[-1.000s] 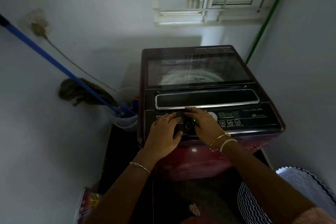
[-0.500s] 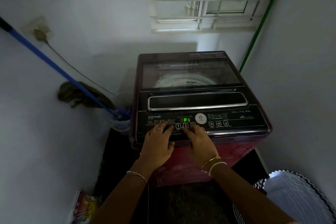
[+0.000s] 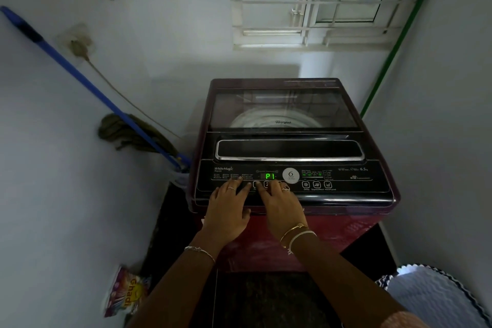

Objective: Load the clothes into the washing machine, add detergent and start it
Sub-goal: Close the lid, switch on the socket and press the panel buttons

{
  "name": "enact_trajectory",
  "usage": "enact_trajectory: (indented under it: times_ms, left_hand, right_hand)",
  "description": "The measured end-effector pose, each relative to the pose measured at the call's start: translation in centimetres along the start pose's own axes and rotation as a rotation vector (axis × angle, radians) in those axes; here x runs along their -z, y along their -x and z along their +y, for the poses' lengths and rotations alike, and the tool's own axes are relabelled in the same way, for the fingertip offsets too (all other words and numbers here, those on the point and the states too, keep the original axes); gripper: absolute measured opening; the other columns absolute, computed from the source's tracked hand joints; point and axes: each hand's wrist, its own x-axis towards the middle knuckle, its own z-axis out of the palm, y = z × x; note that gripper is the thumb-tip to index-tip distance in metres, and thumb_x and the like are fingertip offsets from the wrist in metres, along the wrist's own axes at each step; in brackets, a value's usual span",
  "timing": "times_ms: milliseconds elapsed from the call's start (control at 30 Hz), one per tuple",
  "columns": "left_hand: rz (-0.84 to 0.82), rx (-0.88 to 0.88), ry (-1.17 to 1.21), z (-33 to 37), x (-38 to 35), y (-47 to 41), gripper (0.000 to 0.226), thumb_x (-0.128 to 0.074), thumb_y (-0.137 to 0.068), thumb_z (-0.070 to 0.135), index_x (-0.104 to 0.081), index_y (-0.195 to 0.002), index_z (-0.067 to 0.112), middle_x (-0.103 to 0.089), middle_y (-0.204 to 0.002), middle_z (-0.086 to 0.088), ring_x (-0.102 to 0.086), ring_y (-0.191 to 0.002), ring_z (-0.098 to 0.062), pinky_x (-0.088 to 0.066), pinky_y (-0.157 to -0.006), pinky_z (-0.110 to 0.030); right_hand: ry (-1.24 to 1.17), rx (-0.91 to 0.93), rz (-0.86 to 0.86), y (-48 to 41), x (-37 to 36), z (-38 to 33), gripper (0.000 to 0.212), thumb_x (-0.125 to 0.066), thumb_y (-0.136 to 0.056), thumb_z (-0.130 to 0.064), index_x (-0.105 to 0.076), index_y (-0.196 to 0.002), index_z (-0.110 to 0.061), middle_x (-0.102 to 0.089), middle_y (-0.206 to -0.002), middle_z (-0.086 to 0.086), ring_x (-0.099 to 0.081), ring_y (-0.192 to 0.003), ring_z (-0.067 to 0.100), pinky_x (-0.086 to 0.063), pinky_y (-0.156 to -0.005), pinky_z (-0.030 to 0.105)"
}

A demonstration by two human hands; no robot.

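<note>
A maroon top-loading washing machine [image 3: 346, 234] stands in front of me, its dark glass lid [image 3: 282, 109] closed. Through the lid a pale drum rim shows. The black control panel [image 3: 346, 181] is lit; its green display [image 3: 270, 176] reads "P1". My left hand [image 3: 229, 208] lies flat on the panel's left part, fingers spread, holding nothing. My right hand [image 3: 279, 208] rests beside it, fingertips on the row of buttons just under the display. A detergent packet [image 3: 125, 293] lies on the floor at the lower left.
A blue-handled mop [image 3: 106, 98] leans against the left wall, its head in a bucket [image 3: 179, 177] beside the machine. A barred window [image 3: 314, 2] is behind the machine, a green pipe [image 3: 394, 53] on the right wall. White walls close in on both sides.
The view has pulled back and tilted up. My hands slid toward the panel's front edge, uncovering the display, which reads P1. Both hands stay on the panel.
</note>
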Motion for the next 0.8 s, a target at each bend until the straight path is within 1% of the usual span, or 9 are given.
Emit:
enact_trajectory:
  times_ms: [100, 267, 433, 500, 567, 667, 733, 800]
  left_hand:
    - [0.017, 0.014, 0.004, 0.1, -0.2, 0.0, 0.065, -0.051, -0.093, 0.038, -0.021, -0.15, 0.029, -0.02, -0.157, 0.001, -0.013, -0.146, -0.019, -0.016, -0.119, -0.041]
    - [0.036, 0.029, 0.012, 0.4, -0.5, -0.1, 0.064, -0.049, -0.093, 0.037, -0.021, -0.15, 0.03, -0.02, -0.157, 0.002, -0.012, -0.146, -0.018, -0.013, -0.12, -0.04]
    - [0.032, 0.04, 0.009, 0.4, -0.9, 0.0, 0.066, -0.049, -0.093, 0.036, -0.018, -0.151, 0.029, -0.018, -0.158, 0.002, -0.009, -0.147, -0.019, -0.012, -0.12, -0.043]
    - [0.03, 0.04, 0.004, 0.4, -1.0, 0.0, 0.066, -0.048, -0.093, 0.036, -0.018, -0.151, 0.029, -0.017, -0.158, 0.002, -0.008, -0.147, -0.018, -0.012, -0.12, -0.043]
    - [0.035, 0.032, -0.003, 0.4, -1.0, -0.1, 0.066, -0.048, -0.093, 0.036, -0.018, -0.151, 0.029, -0.017, -0.158, 0.001, -0.009, -0.147, -0.019, -0.012, -0.12, -0.043]
    - [0.035, 0.028, -0.009, 0.3, -1.0, 0.0, 0.066, -0.048, -0.094, 0.035, -0.017, -0.151, 0.029, -0.017, -0.158, 0.001, -0.008, -0.148, -0.019, -0.011, -0.12, -0.042]
    - [0.032, 0.026, -0.009, 0.3, -1.0, 0.0, 0.067, -0.048, -0.094, 0.035, -0.016, -0.152, 0.029, -0.016, -0.159, 0.0, -0.008, -0.148, -0.019, -0.011, -0.121, -0.043]
    - [0.031, 0.024, -0.007, 0.3, -1.0, 0.0, 0.067, -0.049, -0.093, 0.034, -0.016, -0.152, 0.029, -0.016, -0.159, 0.001, -0.008, -0.148, -0.019, -0.011, -0.12, -0.043]
  right_hand:
    - [0.032, 0.027, 0.011, -0.1, 0.0, 0.1, 0.068, -0.081, -0.052, -0.017, -0.065, -0.118, -0.014, -0.062, -0.093, 0.009, -0.061, -0.072, 0.022, -0.053, -0.052, 0.031]
    - [0.102, 0.112, 0.033, -0.6, 0.0, 0.2, 0.053, -0.077, -0.063, -0.02, -0.066, -0.114, -0.009, -0.063, -0.089, 0.008, -0.061, -0.07, 0.021, -0.049, -0.046, 0.029]
    - [0.155, 0.144, 0.038, -0.9, -0.1, -0.1, 0.048, -0.079, -0.061, -0.023, -0.071, -0.105, -0.008, -0.063, -0.085, 0.005, -0.06, -0.064, 0.018, -0.046, -0.043, 0.027]
    - [0.154, 0.138, 0.019, -0.8, -0.2, 0.0, 0.05, -0.076, -0.065, -0.022, -0.067, -0.112, -0.008, -0.063, -0.089, 0.005, -0.06, -0.068, 0.018, -0.048, -0.046, 0.028]
    - [0.136, 0.128, -0.003, -0.6, -0.3, 0.2, 0.054, -0.071, -0.071, -0.021, -0.061, -0.122, -0.008, -0.061, -0.095, 0.005, -0.06, -0.074, 0.019, -0.05, -0.049, 0.028]
    - [0.108, 0.112, -0.044, -0.3, -0.4, 0.3, 0.06, -0.065, -0.075, -0.02, -0.052, -0.132, -0.007, -0.059, -0.102, 0.007, -0.059, -0.083, 0.023, -0.053, -0.056, 0.031]
    - [0.09, 0.113, -0.059, -0.1, -0.5, 0.4, 0.062, -0.06, -0.078, -0.019, -0.046, -0.137, -0.006, -0.056, -0.108, 0.009, -0.058, -0.09, 0.024, -0.055, -0.062, 0.033]
    - [0.083, 0.108, -0.05, 0.1, -0.5, 0.4, 0.063, -0.058, -0.077, -0.02, -0.046, -0.137, -0.007, -0.056, -0.11, 0.009, -0.058, -0.093, 0.025, -0.055, -0.065, 0.033]
